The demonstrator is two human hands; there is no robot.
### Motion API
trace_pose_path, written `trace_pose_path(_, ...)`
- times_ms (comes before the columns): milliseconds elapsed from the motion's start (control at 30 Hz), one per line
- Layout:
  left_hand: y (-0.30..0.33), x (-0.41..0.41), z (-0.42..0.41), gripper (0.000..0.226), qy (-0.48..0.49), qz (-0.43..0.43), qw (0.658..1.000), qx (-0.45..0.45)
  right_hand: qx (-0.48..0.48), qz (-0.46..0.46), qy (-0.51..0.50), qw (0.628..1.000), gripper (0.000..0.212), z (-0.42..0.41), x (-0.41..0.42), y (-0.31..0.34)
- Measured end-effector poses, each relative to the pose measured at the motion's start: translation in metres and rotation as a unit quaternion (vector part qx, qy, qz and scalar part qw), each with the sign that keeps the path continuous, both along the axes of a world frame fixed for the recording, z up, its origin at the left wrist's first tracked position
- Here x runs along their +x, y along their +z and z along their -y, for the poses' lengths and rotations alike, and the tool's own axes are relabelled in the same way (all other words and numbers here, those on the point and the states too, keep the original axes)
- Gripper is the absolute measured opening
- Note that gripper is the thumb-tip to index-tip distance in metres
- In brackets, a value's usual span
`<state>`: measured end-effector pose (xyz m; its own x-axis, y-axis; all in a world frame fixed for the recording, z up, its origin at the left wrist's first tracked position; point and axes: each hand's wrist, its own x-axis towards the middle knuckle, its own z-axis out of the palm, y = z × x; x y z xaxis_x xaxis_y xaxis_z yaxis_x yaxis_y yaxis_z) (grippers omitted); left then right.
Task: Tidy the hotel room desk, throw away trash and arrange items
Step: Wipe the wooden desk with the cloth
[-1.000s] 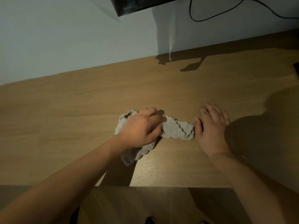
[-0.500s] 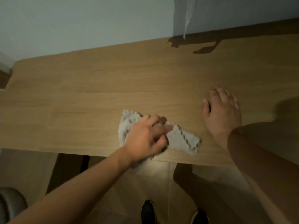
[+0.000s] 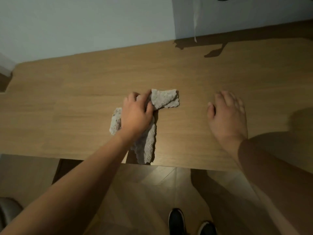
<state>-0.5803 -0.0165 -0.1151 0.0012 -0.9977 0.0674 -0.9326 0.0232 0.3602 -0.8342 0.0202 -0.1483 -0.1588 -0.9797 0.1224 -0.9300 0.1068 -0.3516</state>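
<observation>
A crumpled grey cloth (image 3: 165,100) lies on the wooden desk (image 3: 67,99), bent in an L shape from the middle of the top down to the front edge. My left hand (image 3: 137,114) lies on the middle of it, fingers curled round a fold of the fabric. To the right, my right hand (image 3: 227,116) rests flat on the bare desk top with its fingers straight, apart from the cloth.
The desk stands against a pale wall (image 3: 84,22). A thin white strip (image 3: 195,19) hangs down the wall at the back right. The desk's front edge runs just below the cloth; under it are a tiled floor and my dark shoes (image 3: 176,221). A grey rounded object (image 3: 6,211) sits at the lower left.
My left hand has dragged the cloth from the front edge further onto the desk, and the cloth has changed from a flat strip to an L shape. My right hand stays flat on the desk.
</observation>
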Motion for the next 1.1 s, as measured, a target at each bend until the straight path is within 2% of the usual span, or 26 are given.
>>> trace_pose_path(67,-0.010,-0.013,-0.026,0.048,-0.038,0.030,0.999,-0.013,0.005,-0.004,0.002,1.000,0.043,0.001,0.000,0.001)
trace_pose_path(133,-0.008,-0.026,-0.061,0.049,-0.169,0.023,0.985,0.004,0.010,-0.007,0.001,1.000,0.044,0.002,0.000,0.001)
trace_pose_path(200,-0.002,-0.029,-0.084,0.045,-0.337,-0.023,0.940,0.041,-0.006,-0.001,-0.012,1.000,0.045,0.003,0.001,0.000)
trace_pose_path(233,0.001,-0.024,-0.083,0.043,-0.398,-0.050,0.914,0.056,-0.013,0.000,-0.019,1.000,0.046,0.004,0.002,-0.001)
trace_pose_path(267,0.004,-0.018,-0.072,0.042,-0.414,-0.082,0.905,0.063,-0.014,-0.001,-0.023,1.000,0.047,0.004,0.003,-0.002)
trace_pose_path(300,0.008,-0.014,-0.054,0.042,-0.380,-0.113,0.916,0.062,-0.015,-0.003,-0.025,1.000,0.047,0.004,0.004,-0.003)
trace_pose_path(400,0.016,-0.007,0.023,0.046,-0.128,-0.166,0.977,0.048,-0.039,0.007,-0.032,0.999,0.045,0.005,0.003,-0.008)
trace_pose_path(467,0.011,-0.009,0.066,0.060,-0.039,-0.108,0.991,0.073,-0.046,0.013,-0.023,0.999,0.043,0.005,0.002,-0.009)
trace_pose_path(533,-0.004,-0.020,0.080,0.067,-0.066,0.018,0.995,0.075,-0.036,0.017,-0.010,0.999,0.043,0.005,0.001,-0.009)
trace_pose_path(600,-0.017,-0.030,0.085,0.066,-0.111,0.074,0.989,0.056,-0.020,0.015,-0.004,1.000,0.044,0.004,0.001,-0.007)
trace_pose_path(767,-0.017,-0.080,0.141,0.071,-0.235,0.089,0.968,0.026,0.011,0.006,-0.001,1.000,0.043,0.004,0.001,-0.002)
trace_pose_path(867,-0.014,-0.130,0.164,0.076,-0.351,0.146,0.925,0.027,0.005,-0.011,-0.010,1.000,0.046,0.003,0.002,-0.002)
trace_pose_path(933,-0.011,-0.153,0.166,0.070,-0.399,0.150,0.904,0.025,0.010,-0.012,-0.016,1.000,0.048,0.001,0.002,-0.001)
trace_pose_path(1033,-0.013,-0.161,0.155,0.063,-0.406,0.114,0.907,0.004,0.015,0.003,-0.012,1.000,0.051,0.001,0.001,0.003)
trace_pose_path(1100,-0.013,-0.159,0.146,0.063,-0.343,0.100,0.934,-0.022,0.010,0.040,-0.013,0.999,0.050,-0.002,-0.001,0.007)
